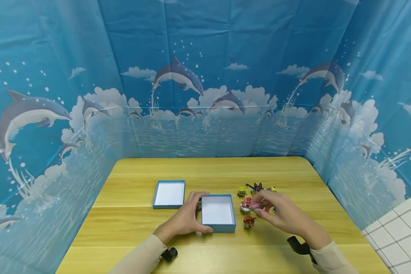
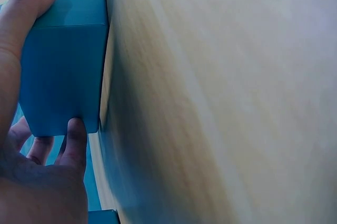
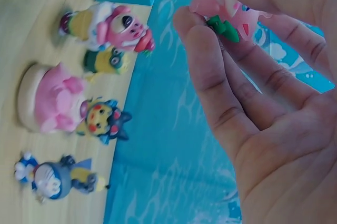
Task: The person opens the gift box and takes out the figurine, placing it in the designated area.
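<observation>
An open blue box (image 1: 218, 228) with a white inside stands on the table. My left hand (image 1: 186, 217) grips its left side, thumb at the front corner and fingers toward the back; the left wrist view shows the thumb (image 2: 37, 5) on one blue face. My right hand (image 1: 281, 209) pinches a small pink figurine (image 3: 245, 21) with green parts, raised off the table. Around that hand stand a pink bear figurine (image 3: 118, 26) with a red cap, a reddish-brown figurine (image 1: 249, 222), a small yellow figurine (image 1: 241, 191) and a dark-eared figurine (image 1: 258, 187).
Left of the box lies the blue-rimmed lid (image 1: 169, 194), white inside up. A pink figurine (image 3: 55, 97) on a white base and a blue one (image 3: 50, 179) stand farther along. A dolphin-print curtain (image 1: 191, 133) surrounds the wooden table (image 1: 137, 171).
</observation>
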Motion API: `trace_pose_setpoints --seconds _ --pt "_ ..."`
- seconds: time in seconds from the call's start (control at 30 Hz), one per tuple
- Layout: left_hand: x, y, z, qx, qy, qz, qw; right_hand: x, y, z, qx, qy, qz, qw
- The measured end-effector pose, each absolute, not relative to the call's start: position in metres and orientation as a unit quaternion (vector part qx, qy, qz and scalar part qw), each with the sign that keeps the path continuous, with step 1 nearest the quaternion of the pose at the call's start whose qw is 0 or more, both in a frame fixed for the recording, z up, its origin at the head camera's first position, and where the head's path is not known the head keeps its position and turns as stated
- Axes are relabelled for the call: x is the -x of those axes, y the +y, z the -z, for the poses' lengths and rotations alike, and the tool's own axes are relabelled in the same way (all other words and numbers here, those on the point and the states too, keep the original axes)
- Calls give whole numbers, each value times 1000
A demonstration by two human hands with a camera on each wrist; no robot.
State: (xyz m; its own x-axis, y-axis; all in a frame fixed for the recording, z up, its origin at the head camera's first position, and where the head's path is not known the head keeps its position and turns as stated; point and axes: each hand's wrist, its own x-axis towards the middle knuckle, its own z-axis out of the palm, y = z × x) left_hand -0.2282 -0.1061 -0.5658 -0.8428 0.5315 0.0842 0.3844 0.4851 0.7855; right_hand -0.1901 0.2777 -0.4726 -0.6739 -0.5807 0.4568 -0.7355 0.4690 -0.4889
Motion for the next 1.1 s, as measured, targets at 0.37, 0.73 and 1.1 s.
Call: trace_pose_setpoints --seconds 0.37,0.73,1.1 --pt "228 -105 566 -263 861 -428 81 183 298 483 -368 -860 -334 114" --pt "227 -106 565 -258 863 -427 82 183 313 502 -352 -874 -314 117" --pt "227 -106 564 -262 860 -430 80 186 321 522 -332 -882 -329 59"
